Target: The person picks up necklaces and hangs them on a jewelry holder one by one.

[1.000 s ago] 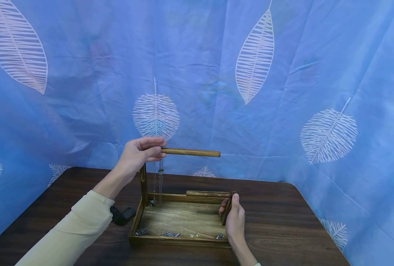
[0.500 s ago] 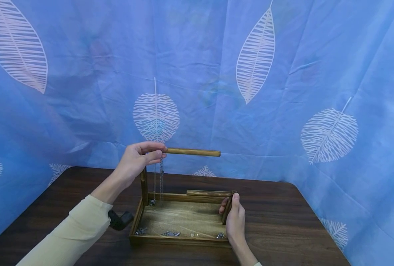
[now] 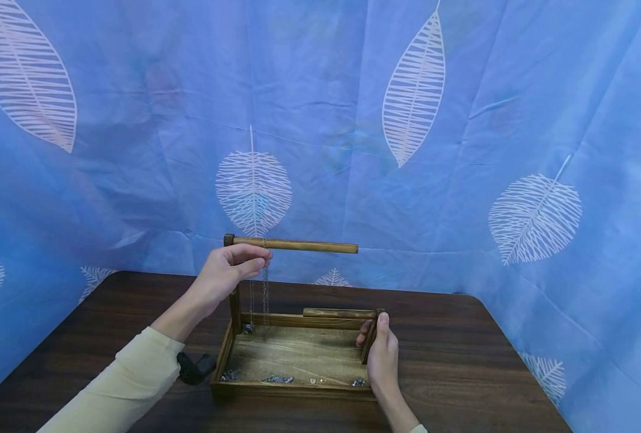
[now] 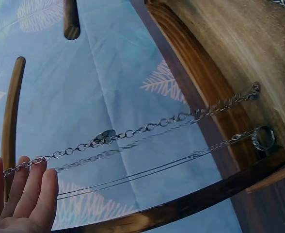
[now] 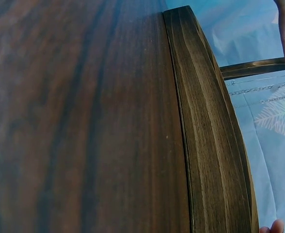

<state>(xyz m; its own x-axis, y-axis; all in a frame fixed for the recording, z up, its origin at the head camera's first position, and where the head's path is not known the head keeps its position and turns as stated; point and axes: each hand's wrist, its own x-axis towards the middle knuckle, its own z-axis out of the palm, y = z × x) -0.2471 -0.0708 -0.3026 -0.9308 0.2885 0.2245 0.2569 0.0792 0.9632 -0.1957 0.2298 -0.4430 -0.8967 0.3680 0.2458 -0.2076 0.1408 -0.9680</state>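
A wooden jewelry stand has a tray base (image 3: 293,390), a tall left post (image 3: 235,310) with an upper bar (image 3: 315,246), and a short right post (image 3: 369,344). A silver chain necklace (image 4: 142,130) with a small disc hangs from the upper bar. My left hand (image 3: 234,264) is just under that bar at the chain, its fingers fairly straight and touching or very near the links. A thinner necklace (image 4: 147,174) hangs closer to the left post; a ring-shaped pendant (image 4: 263,138) is at its lower end. My right hand (image 3: 383,358) grips the short post.
Along the tray's front lie silver jewelry pieces (image 3: 278,379) and small earrings (image 3: 317,380). A lower bar (image 3: 339,314) juts left from the short post. The stand rests on a dark wooden table (image 3: 461,361), with a blue leaf-patterned curtain (image 3: 320,120) behind.
My left hand has dropped from the upper bar to just beneath it, uncovering the bar's left end. The chain necklace now hangs from the bar. My right hand has stayed in place.
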